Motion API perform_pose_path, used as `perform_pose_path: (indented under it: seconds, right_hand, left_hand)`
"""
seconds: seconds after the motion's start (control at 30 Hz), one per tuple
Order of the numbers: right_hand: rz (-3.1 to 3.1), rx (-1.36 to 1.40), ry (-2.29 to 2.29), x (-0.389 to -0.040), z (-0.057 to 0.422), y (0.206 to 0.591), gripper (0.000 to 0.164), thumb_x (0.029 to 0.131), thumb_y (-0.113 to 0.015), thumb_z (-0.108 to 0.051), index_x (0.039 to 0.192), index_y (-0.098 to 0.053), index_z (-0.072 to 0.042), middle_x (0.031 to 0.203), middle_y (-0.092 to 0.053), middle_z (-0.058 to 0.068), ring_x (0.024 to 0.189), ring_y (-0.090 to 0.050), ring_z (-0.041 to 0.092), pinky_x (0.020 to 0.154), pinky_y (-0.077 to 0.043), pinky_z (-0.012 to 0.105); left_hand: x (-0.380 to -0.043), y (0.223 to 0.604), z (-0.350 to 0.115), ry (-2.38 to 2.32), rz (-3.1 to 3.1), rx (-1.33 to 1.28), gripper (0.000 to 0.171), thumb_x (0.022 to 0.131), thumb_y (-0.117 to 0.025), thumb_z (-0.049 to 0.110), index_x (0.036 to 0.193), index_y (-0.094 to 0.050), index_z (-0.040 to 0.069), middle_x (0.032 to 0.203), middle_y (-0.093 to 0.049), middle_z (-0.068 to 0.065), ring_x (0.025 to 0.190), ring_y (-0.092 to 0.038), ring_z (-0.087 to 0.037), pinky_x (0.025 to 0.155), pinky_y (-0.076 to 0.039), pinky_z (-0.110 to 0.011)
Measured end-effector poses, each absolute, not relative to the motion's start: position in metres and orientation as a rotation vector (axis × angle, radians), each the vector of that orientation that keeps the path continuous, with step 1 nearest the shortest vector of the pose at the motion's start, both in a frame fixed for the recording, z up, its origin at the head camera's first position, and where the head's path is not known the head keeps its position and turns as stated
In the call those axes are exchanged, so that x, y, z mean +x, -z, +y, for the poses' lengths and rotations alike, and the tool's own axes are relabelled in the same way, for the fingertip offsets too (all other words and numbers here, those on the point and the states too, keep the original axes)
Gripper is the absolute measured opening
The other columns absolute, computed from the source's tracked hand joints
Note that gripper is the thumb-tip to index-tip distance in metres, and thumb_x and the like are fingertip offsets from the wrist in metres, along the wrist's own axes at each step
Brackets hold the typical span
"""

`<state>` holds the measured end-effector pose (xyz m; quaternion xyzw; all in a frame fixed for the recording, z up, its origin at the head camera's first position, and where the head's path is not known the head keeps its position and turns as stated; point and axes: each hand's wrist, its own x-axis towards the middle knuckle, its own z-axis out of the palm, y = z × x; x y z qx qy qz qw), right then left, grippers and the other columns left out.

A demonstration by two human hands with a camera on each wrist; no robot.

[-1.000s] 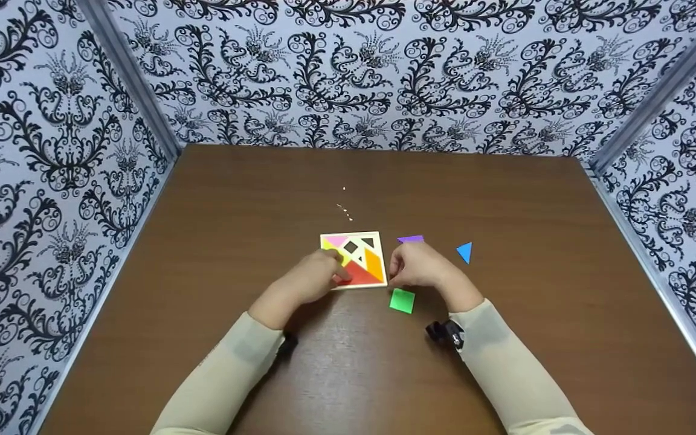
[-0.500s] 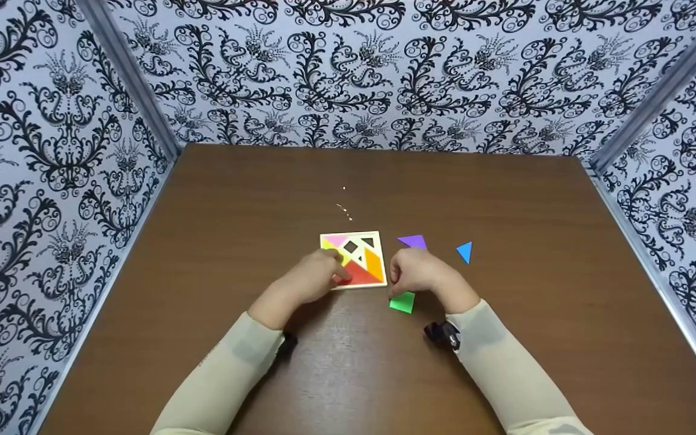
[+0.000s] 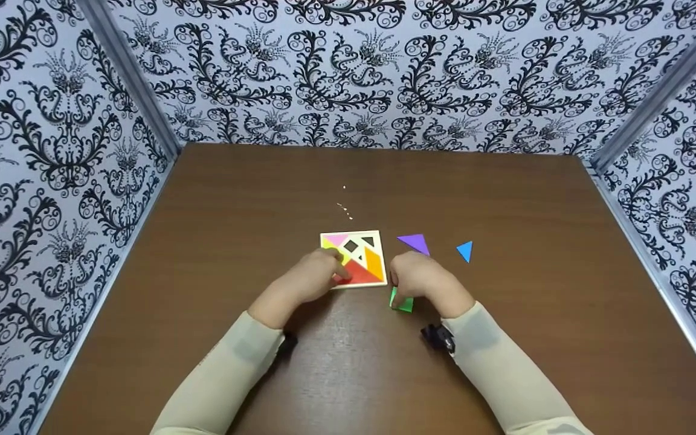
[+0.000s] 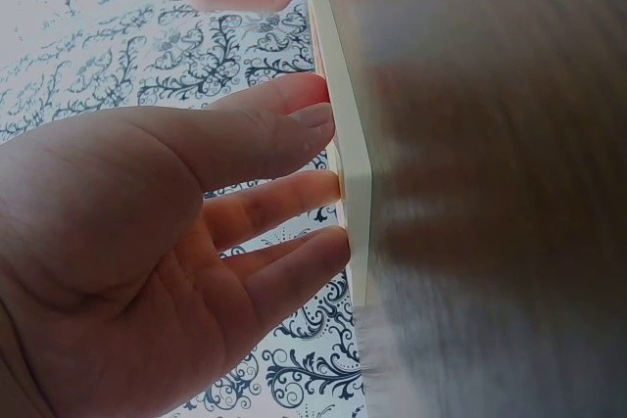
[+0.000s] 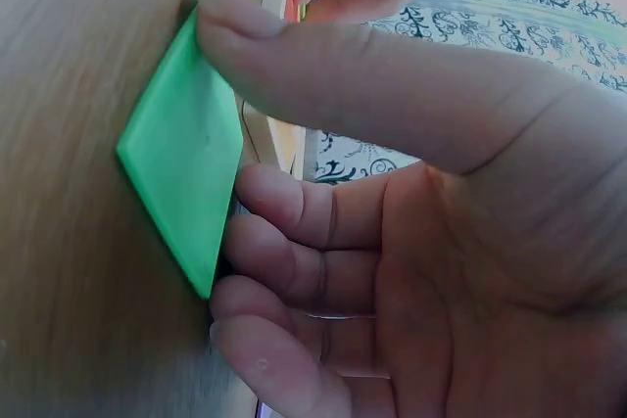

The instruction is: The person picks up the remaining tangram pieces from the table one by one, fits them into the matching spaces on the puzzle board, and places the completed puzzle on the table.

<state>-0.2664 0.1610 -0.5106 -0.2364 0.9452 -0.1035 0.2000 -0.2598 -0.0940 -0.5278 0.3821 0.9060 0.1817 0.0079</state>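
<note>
A pale square tangram board (image 3: pixel 351 232) lies on the table, with pink, yellow, orange and red pieces in it and dark recesses in its upper right part. My left hand (image 3: pixel 307 279) rests on its left side, fingertips pressing down on the pieces and the thumb near the front edge. Just right of the board, my right hand (image 3: pixel 418 277) is over a green square piece (image 3: pixel 406 306). In the right wrist view the thumb is at one corner of the green square (image 5: pixel 181 159), and the curled fingers are along its opposite edge.
A purple triangle (image 3: pixel 415 243) lies behind the right hand, and a blue triangle (image 3: pixel 465 251) farther right. Small pale specks (image 3: pixel 345 210) show on the brown table (image 3: pixel 251 199) behind the board. Patterned walls (image 3: pixel 360 72) stand at the back and sides.
My right hand has moved toward me from beside the board's corner onto the green square, uncovering more of the purple triangle. The left hand and board have stayed put.
</note>
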Motion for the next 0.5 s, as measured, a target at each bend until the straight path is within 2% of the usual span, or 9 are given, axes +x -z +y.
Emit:
perform_pose_path:
  seconds: [0.2, 0.33, 0.5]
  right_hand:
    - [2.628, -0.669, 0.307, -0.2674, 0.1607, 0.5119, 0.064, 0.067, -0.101, -0.025, 0.050, -0.039, -0.019, 0.054, -0.023, -0.010, 0.056, -0.028, 0.012, 0.052, -0.025, 0.029]
    - [2.622, -0.675, 0.321, -0.2684, 0.1618, 0.5120, 0.063, 0.066, -0.101, -0.024, 0.051, -0.041, -0.019, 0.054, -0.025, -0.010, 0.056, -0.029, 0.012, 0.052, -0.026, 0.030]
    - [2.627, -0.661, 0.318, -0.2698, 0.1633, 0.5109, 0.057, 0.065, -0.102, -0.027, 0.053, -0.046, -0.020, 0.054, -0.030, -0.011, 0.058, -0.035, 0.012, 0.054, -0.030, 0.029]
  left_hand:
    - [-0.2593, 0.5274, -0.0939, -0.578, 2.821, 1.169, 0.024, 0.094, -0.073, -0.003, 0.106, -0.086, 0.013, 0.110, -0.075, -0.016, 0.098, -0.069, -0.034, 0.091, -0.060, -0.047]
    - [-0.2597, 0.5275, -0.0941, -0.580, 2.817, 1.158, 0.024, 0.095, -0.072, -0.003, 0.106, -0.086, 0.013, 0.111, -0.075, -0.017, 0.101, -0.069, -0.035, 0.093, -0.059, -0.048]
    - [-0.2608, 0.5271, -0.0938, -0.566, 2.821, 1.186, 0.023, 0.095, -0.070, -0.004, 0.100, -0.085, 0.013, 0.108, -0.074, -0.018, 0.098, -0.069, -0.036, 0.091, -0.059, -0.048]
